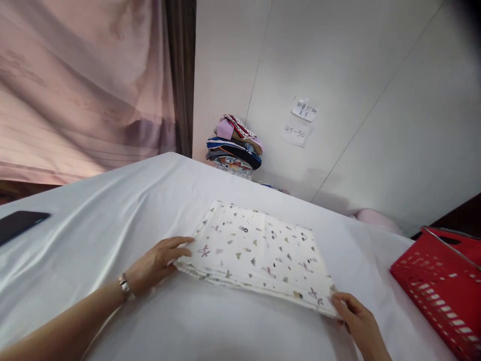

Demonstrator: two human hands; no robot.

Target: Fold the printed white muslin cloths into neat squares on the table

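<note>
A folded white cloth [259, 250] with small printed figures lies flat on the white-covered table [112, 220]. My left hand [158, 263] rests at its near left corner, fingers stretched out and touching the folded edge; a watch sits on that wrist. My right hand [355, 316] is at the near right corner, its fingers curled on the cloth's edge.
A red plastic basket [443, 286] stands at the right edge of the table. A dark phone [18, 223] lies at the far left. A pile of folded clothes [236, 145] sits behind the table against the white wall, below two paper notes [300, 123]. A pink curtain [82, 85] hangs at the left.
</note>
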